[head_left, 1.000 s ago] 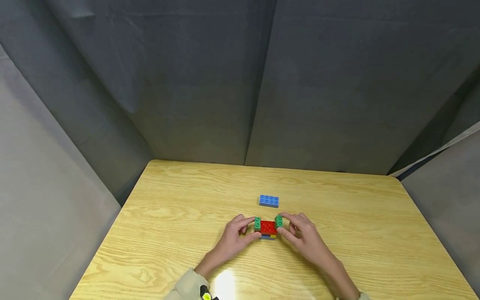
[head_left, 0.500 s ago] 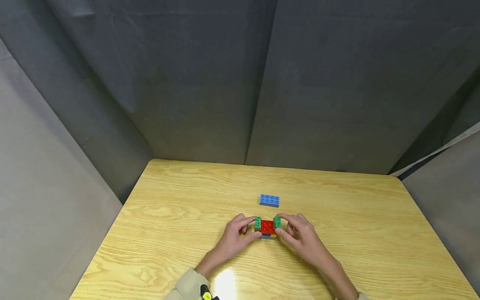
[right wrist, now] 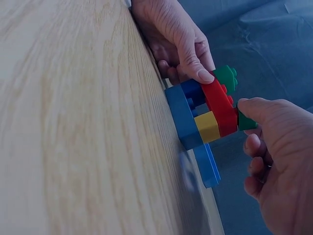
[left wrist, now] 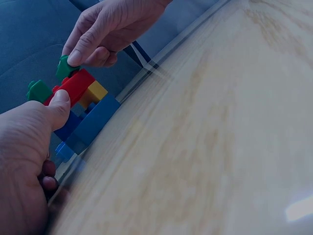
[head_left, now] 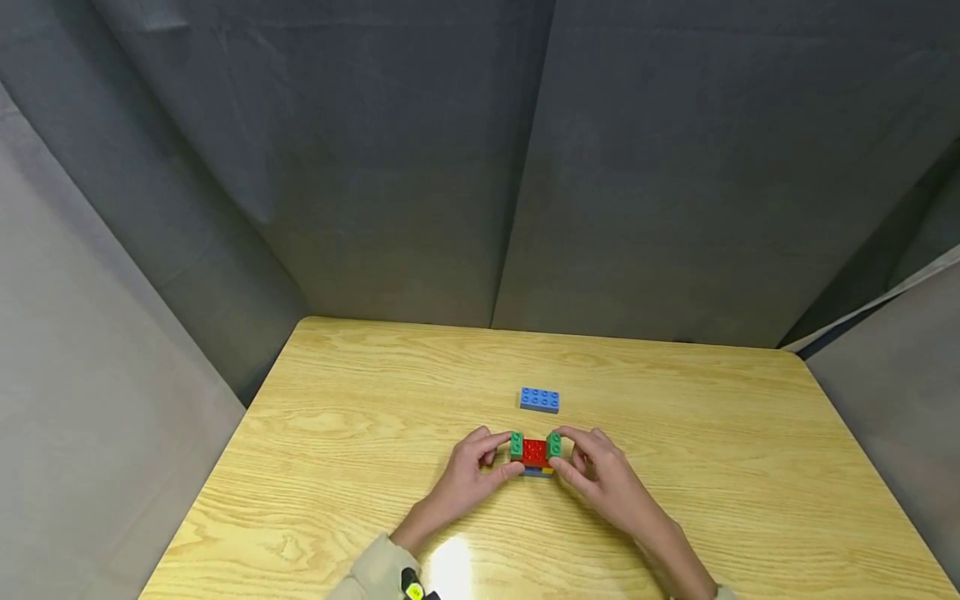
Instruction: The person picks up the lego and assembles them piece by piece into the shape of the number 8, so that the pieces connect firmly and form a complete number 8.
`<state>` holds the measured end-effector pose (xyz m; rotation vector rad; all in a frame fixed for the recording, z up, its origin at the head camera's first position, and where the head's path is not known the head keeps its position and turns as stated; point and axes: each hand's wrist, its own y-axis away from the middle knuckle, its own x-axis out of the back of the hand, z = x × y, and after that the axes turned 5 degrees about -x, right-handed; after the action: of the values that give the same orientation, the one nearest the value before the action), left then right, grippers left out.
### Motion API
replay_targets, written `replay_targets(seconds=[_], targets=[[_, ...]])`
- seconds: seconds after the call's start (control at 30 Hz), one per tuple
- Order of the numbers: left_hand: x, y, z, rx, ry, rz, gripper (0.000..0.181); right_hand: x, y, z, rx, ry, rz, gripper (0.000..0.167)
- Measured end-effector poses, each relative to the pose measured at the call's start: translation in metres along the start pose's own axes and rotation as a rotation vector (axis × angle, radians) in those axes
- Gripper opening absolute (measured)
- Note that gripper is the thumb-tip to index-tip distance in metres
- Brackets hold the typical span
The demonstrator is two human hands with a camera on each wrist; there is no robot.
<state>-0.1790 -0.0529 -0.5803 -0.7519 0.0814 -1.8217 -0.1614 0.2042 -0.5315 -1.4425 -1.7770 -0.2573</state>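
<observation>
A small toy-brick stack stands on the table. Its base is a blue brick [right wrist: 182, 117], with a dark blue brick [right wrist: 192, 88] and a yellow brick [right wrist: 207, 126] on it. Across these two lies a red brick [head_left: 535, 452], with a gap beneath its middle. One green brick [head_left: 517, 446] sits on the red brick's left end. My left hand [head_left: 467, 474] pinches the stack there, thumb against the red brick's near side. My right hand [head_left: 604, 472] pinches a second green brick [head_left: 554, 445] at the red brick's right end; whether it is fully seated I cannot tell.
Behind the stack a loose blue brick [head_left: 539, 400] lies studs up on the wooden table [head_left: 360, 392]. Grey cloth [head_left: 390, 167] hangs along the table's back and sides.
My right hand has moved slightly left with its green brick, which now stands straighter over the red brick's right end. The left hand and the stack have kept their place.
</observation>
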Motion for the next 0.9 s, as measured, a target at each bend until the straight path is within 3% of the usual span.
replay_targets(seconds=[0.37, 0.6, 0.9], targets=[[-0.001, 0.001, 0.001, 0.006, -0.006, 0.002, 0.046, 0.001, 0.002, -0.005, -0.029, 0.063, -0.055, 0.036], [-0.001, 0.002, 0.001, -0.005, -0.014, 0.002, 0.047, -0.002, 0.004, -0.007, 0.030, 0.171, -0.013, 0.031], [0.000, 0.001, 0.001, 0.001, -0.022, 0.004, 0.049, -0.005, 0.004, -0.012, 0.082, 0.342, 0.038, 0.039]])
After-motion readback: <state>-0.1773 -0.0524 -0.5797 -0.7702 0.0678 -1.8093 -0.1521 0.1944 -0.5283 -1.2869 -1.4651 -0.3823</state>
